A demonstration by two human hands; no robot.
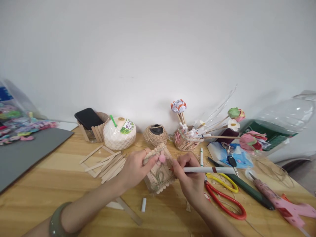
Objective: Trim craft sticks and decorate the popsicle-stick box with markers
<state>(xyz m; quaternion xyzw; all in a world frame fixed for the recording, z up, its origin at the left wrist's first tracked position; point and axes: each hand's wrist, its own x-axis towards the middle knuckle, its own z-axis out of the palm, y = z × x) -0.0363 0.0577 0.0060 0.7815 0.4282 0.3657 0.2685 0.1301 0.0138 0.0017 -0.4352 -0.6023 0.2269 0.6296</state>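
Observation:
My left hand (pixel 138 164) is closed around the upper edge of a small craft-stick box (pixel 154 179), which is tilted above the table. Its thumb lies beside a pink pom-pom (pixel 162 157) on the box, and a green twine bow (pixel 160 177) decorates the side facing me. In my right hand (pixel 191 176) is a white marker (pixel 209 170) with a dark red band, its rear end pointing right. My right fingertips are at the box's right edge; the marker's tip cannot be made out. A white marker cap (pixel 144 204) lies on the table below the box.
Loose craft sticks (pixel 112 167) lie left of the box. Behind stand a white coconut (pixel 119 135) with a green straw, a twine ball (pixel 155 135) and a flower basket (pixel 187 141). Red-and-yellow scissors (pixel 225 202) and a pink glue gun (pixel 283 204) are on the right.

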